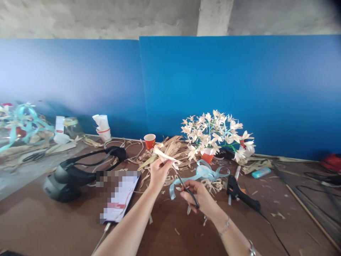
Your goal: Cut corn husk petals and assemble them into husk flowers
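Observation:
My left hand pinches a pale strip of dried husk above the middle of the brown table. Closed around the dark handles of a pair of scissors is my right hand, just to the right and a little nearer. The scissor blades point up and left, toward the right end of the husk; whether they touch it I cannot tell. Behind my hands lies a heap of dried husk. A light blue ribbon curls beyond my right hand.
White husk flowers stand in a red cup. A black glue gun lies right, near a blue packet. Left are a tablet, a black headset and cables. An orange cup stands behind. Scraps litter the brown table.

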A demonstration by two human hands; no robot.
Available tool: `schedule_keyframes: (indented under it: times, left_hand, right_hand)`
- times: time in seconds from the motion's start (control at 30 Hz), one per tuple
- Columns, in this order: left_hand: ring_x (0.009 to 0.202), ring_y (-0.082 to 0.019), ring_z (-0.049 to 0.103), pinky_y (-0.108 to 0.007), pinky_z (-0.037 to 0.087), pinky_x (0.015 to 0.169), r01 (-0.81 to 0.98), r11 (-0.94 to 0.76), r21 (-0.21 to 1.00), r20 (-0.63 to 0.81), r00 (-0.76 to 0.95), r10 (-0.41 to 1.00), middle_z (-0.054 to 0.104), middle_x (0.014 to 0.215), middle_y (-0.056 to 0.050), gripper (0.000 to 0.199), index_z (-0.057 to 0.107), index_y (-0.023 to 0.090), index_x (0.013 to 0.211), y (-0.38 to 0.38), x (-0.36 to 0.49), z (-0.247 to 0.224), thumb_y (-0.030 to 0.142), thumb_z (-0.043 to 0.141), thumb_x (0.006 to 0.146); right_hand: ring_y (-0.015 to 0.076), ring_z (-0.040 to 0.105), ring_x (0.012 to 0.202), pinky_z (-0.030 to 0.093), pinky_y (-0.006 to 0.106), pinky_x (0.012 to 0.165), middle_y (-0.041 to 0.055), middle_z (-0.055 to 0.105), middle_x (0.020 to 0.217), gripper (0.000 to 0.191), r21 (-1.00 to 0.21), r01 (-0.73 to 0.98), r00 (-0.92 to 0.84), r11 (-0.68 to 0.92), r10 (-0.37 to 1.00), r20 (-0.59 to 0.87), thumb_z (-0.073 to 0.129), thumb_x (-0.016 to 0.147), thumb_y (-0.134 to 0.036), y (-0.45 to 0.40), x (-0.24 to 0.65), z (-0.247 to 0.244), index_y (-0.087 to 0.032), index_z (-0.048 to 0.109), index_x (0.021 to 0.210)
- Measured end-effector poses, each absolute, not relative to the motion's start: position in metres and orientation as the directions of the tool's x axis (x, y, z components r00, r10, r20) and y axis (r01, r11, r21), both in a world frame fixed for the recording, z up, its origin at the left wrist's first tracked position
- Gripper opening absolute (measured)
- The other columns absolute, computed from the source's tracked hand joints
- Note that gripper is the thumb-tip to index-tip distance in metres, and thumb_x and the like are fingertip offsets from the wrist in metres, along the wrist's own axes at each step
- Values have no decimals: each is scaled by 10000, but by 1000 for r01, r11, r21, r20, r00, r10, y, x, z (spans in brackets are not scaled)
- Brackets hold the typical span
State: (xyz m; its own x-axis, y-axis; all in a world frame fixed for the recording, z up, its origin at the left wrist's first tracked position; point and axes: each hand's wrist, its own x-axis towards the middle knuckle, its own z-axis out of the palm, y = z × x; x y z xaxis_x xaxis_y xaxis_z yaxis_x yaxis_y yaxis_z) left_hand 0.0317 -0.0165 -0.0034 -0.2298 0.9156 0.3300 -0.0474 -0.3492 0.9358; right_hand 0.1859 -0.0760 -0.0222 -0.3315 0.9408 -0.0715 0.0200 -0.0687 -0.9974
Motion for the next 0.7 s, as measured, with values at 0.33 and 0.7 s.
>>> schedule_keyframes:
  times: [0.33, 0.7]
  left_hand:
    - [444, -74, 473, -179, 367, 416, -199, -301, 932, 274, -155, 949, 554, 530, 17, 289, 654, 116, 702, -5, 31, -13, 399, 674, 649]
    - [434, -95, 528, -199, 425, 415, -200, -189, 961, 193, -2, 981, 593, 530, -1, 314, 641, 105, 643, 6, 9, -8, 399, 734, 579]
  right_hand:
    - [17, 346, 266, 241, 139, 263, -92, 474, 461, 284, -995, 89, -333, -45, 940, -73, 670, 675, -374, -74, 189, -26, -158, 505, 757]
    - [19, 338, 268, 228, 126, 271, -112, 426, 398, 196, -991, 76, -431, -107, 893, -129, 645, 683, -290, -72, 205, -17, -148, 534, 759]
